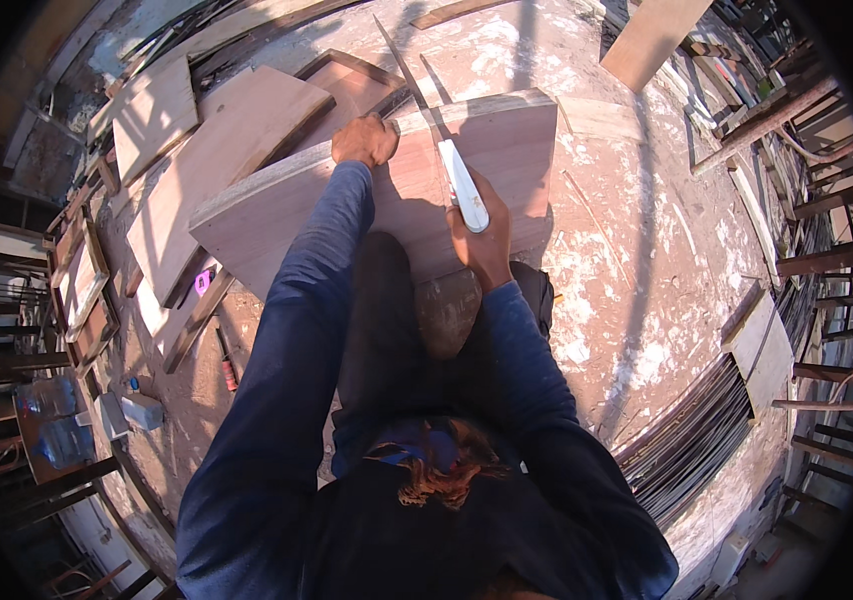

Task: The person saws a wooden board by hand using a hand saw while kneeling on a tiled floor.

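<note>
Over the wooden panel (297, 225), my right hand (488, 245) grasps the white-handled saw (461, 182); my left hand (365, 142) clasps the top edge. Straight, light strokes should serve best.

The head fisheye looks steeply down, right hand (488, 248) near centre.
</note>
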Demonstrator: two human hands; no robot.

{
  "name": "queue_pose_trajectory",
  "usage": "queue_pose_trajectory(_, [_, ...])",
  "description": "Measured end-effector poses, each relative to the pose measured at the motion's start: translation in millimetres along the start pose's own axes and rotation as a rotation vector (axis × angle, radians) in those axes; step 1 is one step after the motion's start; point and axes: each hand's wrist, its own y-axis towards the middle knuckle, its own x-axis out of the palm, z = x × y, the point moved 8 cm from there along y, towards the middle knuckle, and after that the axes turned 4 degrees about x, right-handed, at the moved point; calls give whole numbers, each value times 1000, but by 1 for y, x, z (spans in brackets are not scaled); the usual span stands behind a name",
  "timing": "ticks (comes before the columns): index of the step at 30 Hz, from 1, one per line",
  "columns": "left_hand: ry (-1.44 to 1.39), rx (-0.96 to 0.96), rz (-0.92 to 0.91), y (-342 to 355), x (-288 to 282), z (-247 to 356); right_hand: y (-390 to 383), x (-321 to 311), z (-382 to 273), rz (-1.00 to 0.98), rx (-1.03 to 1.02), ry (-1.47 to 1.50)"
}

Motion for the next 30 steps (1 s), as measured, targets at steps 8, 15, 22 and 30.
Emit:
queue_pose_trajectory(8, [4,-21,-54,8,8,-9,-193,-79,-23,13,162,-113])
queue_pose_trajectory(15, [13,-9,10,-1,0,1,-16,-9,-10,64,-52,7])
queue_pose_trajectory(22, [15,-30,-9,-1,3,-12,-178,-67,-33,22,120,4])
queue_pose_trajectory(30, [32,5,41,-16,0,11,-10,-19,-27,36,64,-76])
